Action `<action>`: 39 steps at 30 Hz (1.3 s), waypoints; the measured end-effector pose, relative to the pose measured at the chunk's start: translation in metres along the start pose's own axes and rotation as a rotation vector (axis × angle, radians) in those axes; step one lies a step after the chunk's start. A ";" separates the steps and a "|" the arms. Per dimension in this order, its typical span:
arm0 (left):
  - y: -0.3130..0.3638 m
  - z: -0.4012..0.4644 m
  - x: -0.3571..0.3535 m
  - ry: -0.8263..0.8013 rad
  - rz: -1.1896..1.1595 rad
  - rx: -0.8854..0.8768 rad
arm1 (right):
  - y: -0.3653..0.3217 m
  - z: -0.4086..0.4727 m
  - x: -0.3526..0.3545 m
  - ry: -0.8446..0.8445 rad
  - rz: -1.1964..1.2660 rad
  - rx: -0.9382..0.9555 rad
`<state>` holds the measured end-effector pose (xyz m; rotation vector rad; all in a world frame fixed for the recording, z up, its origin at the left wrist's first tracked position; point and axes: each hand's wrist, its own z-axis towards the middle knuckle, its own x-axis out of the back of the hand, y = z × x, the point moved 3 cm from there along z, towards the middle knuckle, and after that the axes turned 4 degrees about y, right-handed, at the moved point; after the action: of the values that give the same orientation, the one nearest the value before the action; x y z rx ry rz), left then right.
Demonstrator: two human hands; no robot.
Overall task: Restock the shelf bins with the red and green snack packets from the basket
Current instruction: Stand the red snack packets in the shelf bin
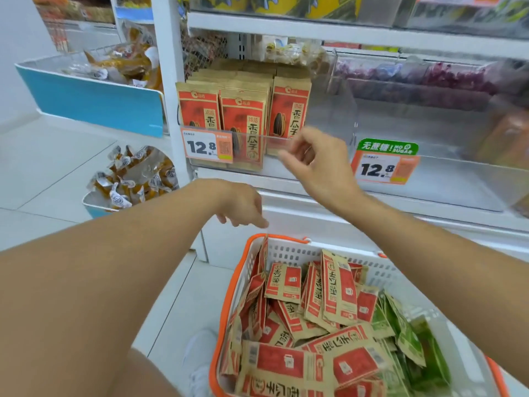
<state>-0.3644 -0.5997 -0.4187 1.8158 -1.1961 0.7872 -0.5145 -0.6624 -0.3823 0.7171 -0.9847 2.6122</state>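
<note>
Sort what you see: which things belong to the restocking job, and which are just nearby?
Job: basket; red packets; green packets; red-packet shelf bin; clear bin beside it.
Nearby: purple packets; blue-fronted bin; wrapped snacks below.

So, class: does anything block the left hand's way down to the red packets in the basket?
Nothing visible does. The left hand hangs over the basket, whose top is open, and the red packets lie uncovered below it.
</note>
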 end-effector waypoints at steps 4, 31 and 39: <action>-0.021 -0.012 -0.023 -0.344 0.124 0.167 | 0.006 -0.085 -0.052 -0.799 -0.117 -0.040; 0.031 -0.010 0.011 0.031 -0.458 -0.291 | 0.000 0.018 0.093 -0.319 -0.089 -0.137; 0.056 -0.012 0.027 0.307 -1.013 -0.355 | 0.017 0.052 0.138 -0.442 0.128 -0.261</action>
<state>-0.4080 -0.6135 -0.3745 1.6245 -0.1127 0.2146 -0.6188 -0.7010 -0.2844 1.2256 -1.5039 2.4048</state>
